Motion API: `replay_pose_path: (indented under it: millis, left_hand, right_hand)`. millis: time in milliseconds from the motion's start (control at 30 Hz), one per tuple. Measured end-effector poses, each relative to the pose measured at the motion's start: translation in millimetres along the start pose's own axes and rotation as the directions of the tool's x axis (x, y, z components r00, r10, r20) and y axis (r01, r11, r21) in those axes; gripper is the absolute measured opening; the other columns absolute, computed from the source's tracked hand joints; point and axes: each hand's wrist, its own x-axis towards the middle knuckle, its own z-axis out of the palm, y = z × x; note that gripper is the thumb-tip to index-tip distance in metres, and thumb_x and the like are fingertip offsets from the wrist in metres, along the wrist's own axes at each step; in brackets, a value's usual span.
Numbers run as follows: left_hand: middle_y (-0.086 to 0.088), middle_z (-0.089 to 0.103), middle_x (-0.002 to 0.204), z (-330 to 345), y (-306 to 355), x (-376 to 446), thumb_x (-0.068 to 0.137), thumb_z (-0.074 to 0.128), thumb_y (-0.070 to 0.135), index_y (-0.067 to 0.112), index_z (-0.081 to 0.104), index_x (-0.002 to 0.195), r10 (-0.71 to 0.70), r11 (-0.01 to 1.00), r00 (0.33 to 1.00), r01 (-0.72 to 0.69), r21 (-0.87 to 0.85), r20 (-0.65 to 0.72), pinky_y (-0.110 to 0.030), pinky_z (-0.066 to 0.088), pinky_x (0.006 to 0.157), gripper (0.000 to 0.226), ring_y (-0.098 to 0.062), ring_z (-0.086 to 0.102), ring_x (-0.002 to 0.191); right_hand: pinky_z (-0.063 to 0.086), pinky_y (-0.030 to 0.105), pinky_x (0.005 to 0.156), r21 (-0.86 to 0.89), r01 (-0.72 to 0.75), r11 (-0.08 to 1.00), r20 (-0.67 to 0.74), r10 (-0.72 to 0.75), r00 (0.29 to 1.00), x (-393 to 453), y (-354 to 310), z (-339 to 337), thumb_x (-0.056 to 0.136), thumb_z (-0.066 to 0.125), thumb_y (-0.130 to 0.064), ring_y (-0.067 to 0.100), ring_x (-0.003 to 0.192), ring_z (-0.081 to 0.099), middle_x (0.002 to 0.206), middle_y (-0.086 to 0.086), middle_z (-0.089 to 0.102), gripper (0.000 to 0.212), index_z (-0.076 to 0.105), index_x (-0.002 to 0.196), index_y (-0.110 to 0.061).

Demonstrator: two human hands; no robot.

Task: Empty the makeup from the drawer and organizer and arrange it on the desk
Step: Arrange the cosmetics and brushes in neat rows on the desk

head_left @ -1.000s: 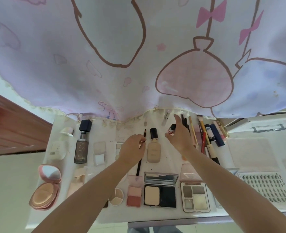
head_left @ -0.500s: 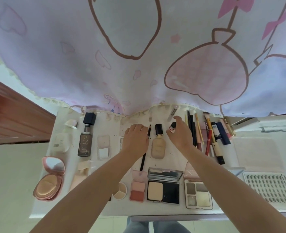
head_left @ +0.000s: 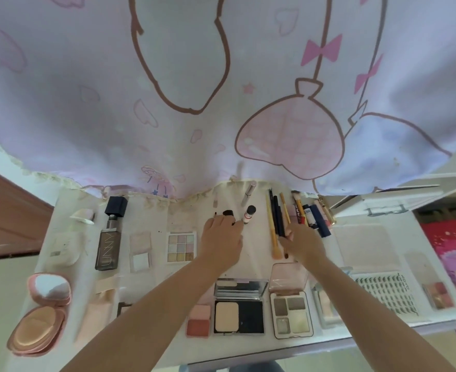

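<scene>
The right hand [head_left: 303, 244] has been swung off the small red-banded tube [head_left: 249, 214] and is now curled round a dark pencil [head_left: 281, 224]. The left hand [head_left: 221, 241] is kept over the foundation bottle [head_left: 228, 212], fingers curled on it, only the black cap seen. Bare desk [head_left: 256, 251] is left between the hands. Well left of the fingers, "UNNY" can be read on the grey bottle [head_left: 108, 245].
</scene>
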Motion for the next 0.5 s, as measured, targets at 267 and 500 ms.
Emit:
replay_pose_path:
  millis: [267,500]
  left_hand:
    - [-0.008,0.053,0.126,-2.7,10.8,-15.8,0.095,0.033,0.018,0.009,0.05,0.123,-0.141,0.988,0.99,0.14,-0.067,-0.004,-0.031,0.034,0.099,0.034,-0.023,0.046,0.118]
    - [0.001,0.049,0.127,7.4,36.5,-21.6,0.096,0.034,0.023,0.016,0.045,0.125,-0.31,0.947,0.95,0.311,-0.079,0.022,-0.025,0.035,0.095,0.032,-0.017,0.044,0.118]
  right_hand:
    - [0.043,0.026,0.062,-0.148,0.047,0.988,0.093,-0.033,0.995,25.5,-23.3,6.7,0.092,0.043,-0.019,0.019,0.08,0.052,0.09,0.004,0.055,0.022,0.049,0.11,-0.009]
    - [0.042,0.03,0.065,-0.132,0.225,0.965,0.195,-0.198,0.961,36.1,-13.1,9.1,0.089,0.042,-0.003,0.026,0.098,0.058,0.11,0.011,0.058,0.026,0.046,0.115,-0.003]
